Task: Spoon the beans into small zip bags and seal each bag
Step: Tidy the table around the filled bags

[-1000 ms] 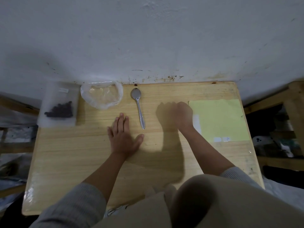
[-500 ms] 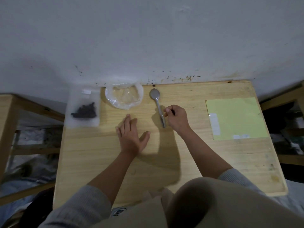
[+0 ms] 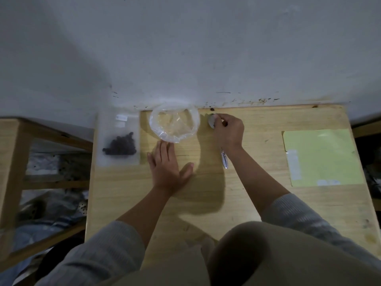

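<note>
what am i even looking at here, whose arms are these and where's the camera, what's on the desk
There is no machine here. A person wears one wide-angle camera on the head, so you look down along their own two arms at a pale wooden table set against a white wall.

On the table lie a clear zip bag holding dark beans at the left edge, a round clear plastic bowl beside it, a shiny metal spoon, and a flat yellow-green sheet on the right.

The left hand rests flat and open on the wood below the bowl. The right hand has its fingers curled over the spoon's bowl end; the handle pokes out under the wrist.
</note>
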Demonstrator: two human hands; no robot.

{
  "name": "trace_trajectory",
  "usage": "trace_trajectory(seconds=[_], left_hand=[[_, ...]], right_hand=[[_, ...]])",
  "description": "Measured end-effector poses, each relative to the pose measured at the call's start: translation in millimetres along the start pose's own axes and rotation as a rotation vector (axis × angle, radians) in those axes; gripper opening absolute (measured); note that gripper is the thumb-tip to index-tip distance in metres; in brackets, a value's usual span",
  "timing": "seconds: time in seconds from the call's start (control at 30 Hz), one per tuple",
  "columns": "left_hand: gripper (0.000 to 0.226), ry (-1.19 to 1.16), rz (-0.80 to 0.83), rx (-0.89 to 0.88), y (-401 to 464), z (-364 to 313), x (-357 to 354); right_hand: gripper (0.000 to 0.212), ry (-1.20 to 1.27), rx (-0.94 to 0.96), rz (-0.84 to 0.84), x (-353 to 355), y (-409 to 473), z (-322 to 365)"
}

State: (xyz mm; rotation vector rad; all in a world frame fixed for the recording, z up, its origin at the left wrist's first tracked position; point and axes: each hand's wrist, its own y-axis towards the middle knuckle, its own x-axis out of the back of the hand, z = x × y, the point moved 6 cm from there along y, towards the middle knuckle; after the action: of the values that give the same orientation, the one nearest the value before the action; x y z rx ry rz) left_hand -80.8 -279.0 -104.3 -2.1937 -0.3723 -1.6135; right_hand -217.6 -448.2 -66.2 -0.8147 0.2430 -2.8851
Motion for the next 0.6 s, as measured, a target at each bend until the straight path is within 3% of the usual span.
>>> trace_trajectory(seconds=[0.2, 0.37, 0.6], left_hand=[[0.089, 0.035, 0.018, -0.001, 1.1, -0.9, 0.7], [0.092, 0.024, 0.028, 0.016, 1.9, -0.7, 1.2], [0.091, 0.025, 0.019, 0.009, 2.2, -1.6, 3.2]], right_hand=[[0.026, -0.152, -0.035, -0.053, -10.5, 26.8, -1.3], [0.014, -0.178, -0.144, -0.018, -21.0, 37.6, 0.8], [0.015, -0.220, -0.060, -0.051, -16.6, 38.4, 6.4]])
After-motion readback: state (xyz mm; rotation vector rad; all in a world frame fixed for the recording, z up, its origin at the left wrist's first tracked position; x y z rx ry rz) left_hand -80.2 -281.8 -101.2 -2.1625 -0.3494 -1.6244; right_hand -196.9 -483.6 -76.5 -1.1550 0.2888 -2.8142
